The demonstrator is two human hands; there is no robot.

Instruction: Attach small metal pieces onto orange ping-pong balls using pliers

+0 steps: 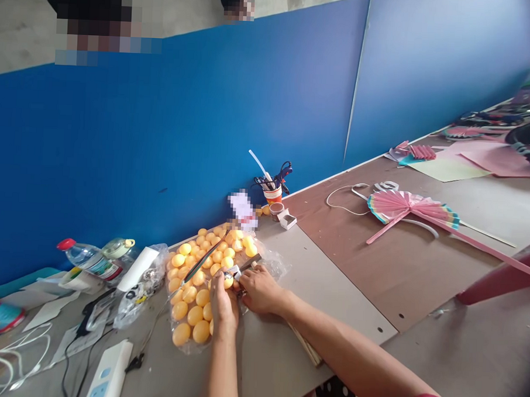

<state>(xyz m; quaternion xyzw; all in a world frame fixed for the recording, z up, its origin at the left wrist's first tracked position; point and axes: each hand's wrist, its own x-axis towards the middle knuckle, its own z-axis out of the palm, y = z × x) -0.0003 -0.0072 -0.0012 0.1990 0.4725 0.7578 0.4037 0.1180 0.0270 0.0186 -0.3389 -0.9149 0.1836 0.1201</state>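
Note:
A clear plastic bag full of orange ping-pong balls point(195, 315) lies on the table in front of me, with a dark strap point(205, 259) across it. Over the bag's right side, my left hand point(224, 305) is curled around something small. My right hand point(261, 289) meets it from the right, fingers bent and pinched together. A small white piece point(235, 271) shows between the fingertips, next to a dark flat strip point(250, 263). The fingers hide most of what is held. A thin wooden stick point(306, 345) lies under my right forearm.
A paper cup point(273, 194) with tools and a small open box point(287, 219) stand by the blue partition point(184, 130). On the left are a bottle point(89, 258), a power strip point(109, 372) and cables. A pink paper fan point(405, 206) lies at right; people are behind the partition.

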